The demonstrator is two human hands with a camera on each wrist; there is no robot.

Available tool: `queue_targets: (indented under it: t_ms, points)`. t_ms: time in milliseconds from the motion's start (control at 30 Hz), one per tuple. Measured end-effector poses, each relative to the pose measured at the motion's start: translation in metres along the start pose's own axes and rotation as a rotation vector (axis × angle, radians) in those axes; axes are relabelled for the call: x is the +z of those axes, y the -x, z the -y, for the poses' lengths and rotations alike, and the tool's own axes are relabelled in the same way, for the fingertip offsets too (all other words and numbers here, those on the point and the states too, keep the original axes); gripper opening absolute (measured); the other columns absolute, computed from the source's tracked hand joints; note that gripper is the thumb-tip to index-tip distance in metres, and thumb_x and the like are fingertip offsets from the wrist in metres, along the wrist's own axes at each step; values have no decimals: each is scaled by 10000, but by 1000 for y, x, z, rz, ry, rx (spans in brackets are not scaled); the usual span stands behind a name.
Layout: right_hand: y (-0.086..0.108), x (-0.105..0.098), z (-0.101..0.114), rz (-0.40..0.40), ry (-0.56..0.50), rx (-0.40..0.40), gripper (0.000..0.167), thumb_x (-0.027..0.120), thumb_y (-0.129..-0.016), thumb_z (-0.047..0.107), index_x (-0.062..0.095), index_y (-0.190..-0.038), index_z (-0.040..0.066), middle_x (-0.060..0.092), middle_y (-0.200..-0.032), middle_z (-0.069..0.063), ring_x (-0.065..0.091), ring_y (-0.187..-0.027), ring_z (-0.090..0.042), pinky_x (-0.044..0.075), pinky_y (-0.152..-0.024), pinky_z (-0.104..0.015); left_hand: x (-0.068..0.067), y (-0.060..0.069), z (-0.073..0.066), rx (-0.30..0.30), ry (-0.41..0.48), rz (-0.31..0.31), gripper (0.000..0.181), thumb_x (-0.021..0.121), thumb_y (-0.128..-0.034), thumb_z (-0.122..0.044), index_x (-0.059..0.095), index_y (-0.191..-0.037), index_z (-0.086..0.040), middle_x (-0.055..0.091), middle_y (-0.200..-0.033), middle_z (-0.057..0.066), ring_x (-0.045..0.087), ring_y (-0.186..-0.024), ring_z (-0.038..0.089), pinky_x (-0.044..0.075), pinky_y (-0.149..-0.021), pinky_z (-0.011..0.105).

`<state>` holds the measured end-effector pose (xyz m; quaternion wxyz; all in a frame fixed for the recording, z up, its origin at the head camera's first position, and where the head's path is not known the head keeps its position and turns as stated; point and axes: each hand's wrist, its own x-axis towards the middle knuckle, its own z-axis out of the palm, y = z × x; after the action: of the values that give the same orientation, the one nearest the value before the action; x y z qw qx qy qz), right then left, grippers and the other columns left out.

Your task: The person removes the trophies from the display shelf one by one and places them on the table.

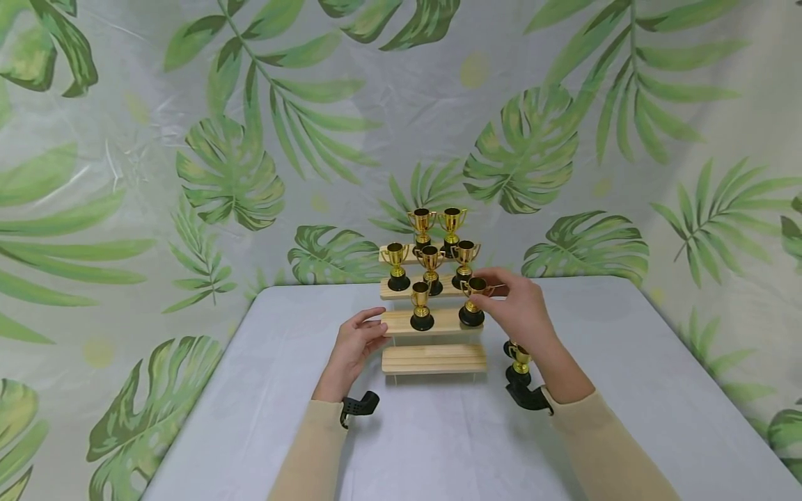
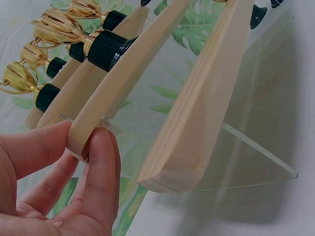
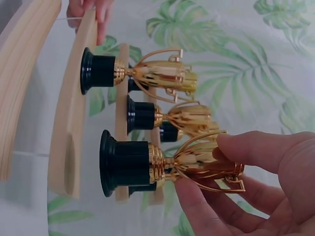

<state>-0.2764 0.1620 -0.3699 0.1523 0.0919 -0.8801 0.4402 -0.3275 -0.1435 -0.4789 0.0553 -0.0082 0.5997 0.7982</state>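
Gold trophy with a black base is the piece being worked on: the step in hand appears to be setting it on the right end of the second-lowest plank. The next move seems to call for a short, level lowering until the base sits flat, then a release that does not snag the handles.

From the left, the person's left hand pinches that plank's left end between thumb and fingers, probably to steady it. Just beside it, the bottom plank sits lower and nearer the viewer. Between the hands, a lone trophy stands upright on the pinched plank; behind and above it are a row of three trophies and a top pair. Next comes the held piece, upright, a gap showing between base and wood in the right wrist view. The right hand grips it from the right, thumb and fingers about the cup. Near the right wrist, another trophy stands on the table, with one more partly hidden behind.
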Motion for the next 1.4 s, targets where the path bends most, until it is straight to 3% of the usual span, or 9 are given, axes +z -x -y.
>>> queue_targets:
  t_ms: [633,1400]
  points:
    - [7,-28,-18,-97,39,6,415,764,-921,323,663,-1308,213,665,-1158,-67,653,-1069,-306,580,-727,-457,0,0,-1,-17,9,-14,450,728,-903,5,636,-1340,-53,633,-1000,112,684,-813,200,606,-806,323]
    - [12,-79,-42,-204,94,67,449,743,-929,367,660,-1328,179,692,-1182,-102,666,-1051,-306,518,-708,-364,0,1,0,-9,13,-1,484,724,-905,2,597,-1372,-17,634,-1006,117,677,-840,201,604,-804,320]
